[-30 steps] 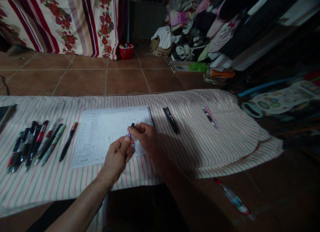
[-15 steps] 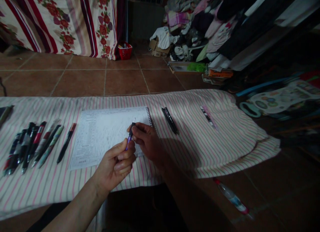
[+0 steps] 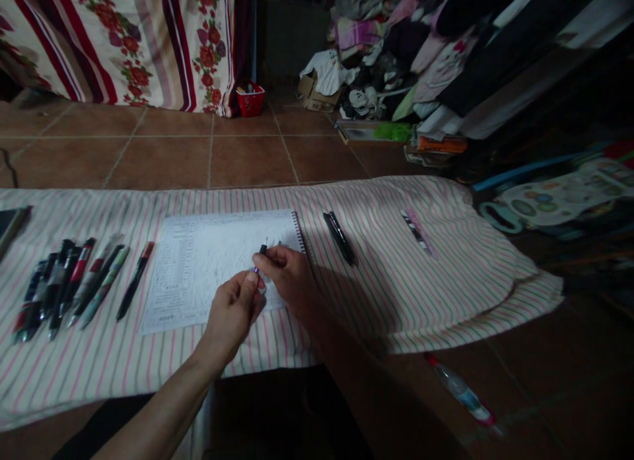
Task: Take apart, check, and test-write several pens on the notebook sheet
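Note:
Over the spiral notebook (image 3: 178,282), both hands meet on one slim pen (image 3: 263,249) with a purple part, a black grip and a thin tip pointing up and away. My left hand (image 3: 232,308) is closed round its lower purple end. The fingers of my right hand (image 3: 287,272) pinch the black grip just below the tip. A small dark point shows just beyond the right fingers; what it belongs to is hidden. Much of the pen is covered by the fingers. Right of the notebook lies a black pen-like item (image 3: 339,238), apart from both hands.
A striped cloth (image 3: 446,282) covers the low table. Several pens (image 3: 74,282) lie bunched at left, with one orange-and-black pen (image 3: 135,282) beside them. A pink-and-black packet (image 3: 419,233) lies at right. On the floor are a plastic bottle (image 3: 460,391) and a red basket (image 3: 250,100).
My left hand has turned over, its thumb now on top, and has drawn closer to my right hand. Less of the purple part shows. The view has shifted slightly.

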A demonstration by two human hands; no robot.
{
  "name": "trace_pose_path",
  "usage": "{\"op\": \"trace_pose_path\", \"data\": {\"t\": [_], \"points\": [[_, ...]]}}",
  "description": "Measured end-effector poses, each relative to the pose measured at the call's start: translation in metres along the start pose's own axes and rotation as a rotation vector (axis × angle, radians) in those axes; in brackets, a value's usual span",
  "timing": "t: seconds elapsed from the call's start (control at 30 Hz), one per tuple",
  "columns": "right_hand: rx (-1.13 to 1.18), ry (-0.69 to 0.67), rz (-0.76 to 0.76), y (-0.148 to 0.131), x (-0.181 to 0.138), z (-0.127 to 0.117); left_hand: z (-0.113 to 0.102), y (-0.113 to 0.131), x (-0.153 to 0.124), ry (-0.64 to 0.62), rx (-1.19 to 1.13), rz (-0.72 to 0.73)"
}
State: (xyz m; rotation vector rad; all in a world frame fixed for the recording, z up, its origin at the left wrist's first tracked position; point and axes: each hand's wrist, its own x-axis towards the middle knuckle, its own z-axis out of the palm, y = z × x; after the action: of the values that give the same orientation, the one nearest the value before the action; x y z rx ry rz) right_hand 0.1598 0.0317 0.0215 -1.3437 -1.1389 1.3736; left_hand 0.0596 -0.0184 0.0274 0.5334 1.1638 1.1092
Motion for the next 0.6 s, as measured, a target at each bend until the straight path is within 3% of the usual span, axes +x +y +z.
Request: {"op": "trace_pose_path", "data": {"t": [0.1, 0.2, 0.37, 0.43, 0.5, 0.6], "points": [[0.13, -0.006, 0.067, -0.011, -0.004, -0.003, -0.001, 0.006, -0.001, -0.144, -0.169, -0.117], [0.292, -0.134, 0.121, -0.018, -0.009, -0.008, -0.005, 0.012, -0.003, -0.32, -0.357, -0.259], [0.403, -0.287, 0.068, -0.016, -0.009, -0.014, -0.009, 0.015, -0.007, -0.499, -0.523, -0.351], [0.43, -0.344, 0.047, -0.013, -0.006, -0.014, -0.008, 0.014, -0.007, -0.478, -0.477, -0.324], [0.43, -0.37, 0.047, -0.01, -0.003, -0.011, -0.005, 0.012, -0.005, -0.365, -0.342, -0.224], [0.29, -0.256, 0.004, -0.005, 0.001, -0.005, -0.003, 0.005, -0.002, -0.126, -0.05, -0.002]]}}
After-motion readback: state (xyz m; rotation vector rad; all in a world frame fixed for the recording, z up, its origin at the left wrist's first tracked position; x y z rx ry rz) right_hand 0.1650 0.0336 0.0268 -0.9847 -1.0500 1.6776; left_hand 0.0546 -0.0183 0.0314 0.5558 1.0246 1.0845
